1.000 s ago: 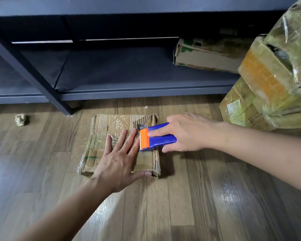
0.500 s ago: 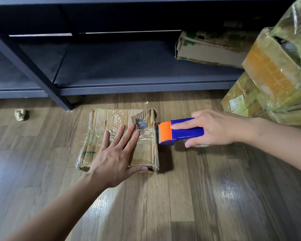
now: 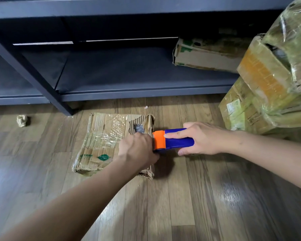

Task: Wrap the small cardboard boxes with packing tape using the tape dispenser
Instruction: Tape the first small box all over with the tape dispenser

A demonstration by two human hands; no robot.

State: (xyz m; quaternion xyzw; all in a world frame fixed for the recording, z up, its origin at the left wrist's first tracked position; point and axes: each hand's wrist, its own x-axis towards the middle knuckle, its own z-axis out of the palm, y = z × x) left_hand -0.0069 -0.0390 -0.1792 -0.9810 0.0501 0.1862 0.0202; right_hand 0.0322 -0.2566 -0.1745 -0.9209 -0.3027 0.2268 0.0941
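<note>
A flattened, worn cardboard box (image 3: pixel 101 141) lies on the wooden floor. Clear tape covers part of its top, and there is a torn hole near its far right corner. My right hand (image 3: pixel 203 138) grips the blue tape dispenser (image 3: pixel 179 140) just off the box's right edge, with its orange cutter end pointing left. My left hand (image 3: pixel 137 150) hovers over the box's right side, fingers curled against that orange end, pinching at the tape outlet. The fingertips and the tape itself are hidden behind the hand.
A dark low shelf unit (image 3: pixel 129 91) runs along the back, with a battered box (image 3: pixel 207 56) on its lower board. Several tape-wrapped boxes (image 3: pixel 268 84) are piled at the right. A crumpled wad (image 3: pixel 22 120) lies on the floor at the left.
My left hand lifted off the box top, where it lay flat, and moved right to the dispenser's orange end with fingers curled. The dispenser stays just off the box's right edge.
</note>
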